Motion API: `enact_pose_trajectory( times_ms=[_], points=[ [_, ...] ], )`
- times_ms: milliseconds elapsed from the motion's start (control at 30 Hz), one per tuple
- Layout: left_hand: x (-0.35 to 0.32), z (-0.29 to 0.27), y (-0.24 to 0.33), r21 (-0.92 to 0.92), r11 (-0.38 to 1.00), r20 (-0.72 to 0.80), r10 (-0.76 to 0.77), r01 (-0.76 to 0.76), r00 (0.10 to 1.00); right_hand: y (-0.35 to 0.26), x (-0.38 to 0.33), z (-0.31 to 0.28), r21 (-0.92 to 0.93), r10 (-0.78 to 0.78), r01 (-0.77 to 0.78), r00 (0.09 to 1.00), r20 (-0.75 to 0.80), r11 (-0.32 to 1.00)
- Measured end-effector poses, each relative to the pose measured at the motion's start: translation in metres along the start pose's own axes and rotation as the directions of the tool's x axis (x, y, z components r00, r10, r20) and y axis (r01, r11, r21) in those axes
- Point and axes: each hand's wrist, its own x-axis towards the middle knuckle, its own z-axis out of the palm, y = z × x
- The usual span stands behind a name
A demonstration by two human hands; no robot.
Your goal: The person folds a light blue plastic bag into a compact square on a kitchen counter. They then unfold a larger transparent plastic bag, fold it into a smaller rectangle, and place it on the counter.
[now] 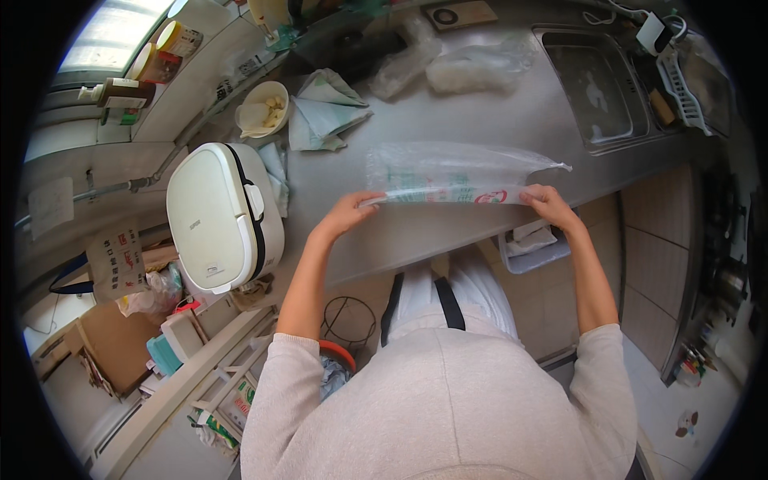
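Bare counter beyond the bag; white cooker crowding left.

we've got a grey steel counter here | sink sunk into its right end | white lidded cooker on the left edge | cream bowl behind it | folded cloths next to the bowl | crumpled clear bags near the back | printed clear bag at the front edge
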Motion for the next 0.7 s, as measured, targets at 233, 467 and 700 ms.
enact_pose_trajectory(
  times_ms=[233,467,700],
  points=[
    [0.041,0.011,-0.005,0.161,0.985,-0.458,0.015,0.066,0.889,0.022,0.038,0.003,0.011,0.085,-0.085,0.985,-0.153,0.996],
    [0.058,0.031,0.007,0.279,0.934,-0.685,0.029,0.225,0.728,-0.003,0.052,0.013,-0.426,0.012,-0.192,0.921,-0.389,0.884],
    [0.064,0.034,0.017,0.318,0.897,-0.738,0.030,0.308,0.674,-0.040,0.049,0.019,-0.735,-0.375,-0.057,0.832,-0.410,0.676]
  ],
)
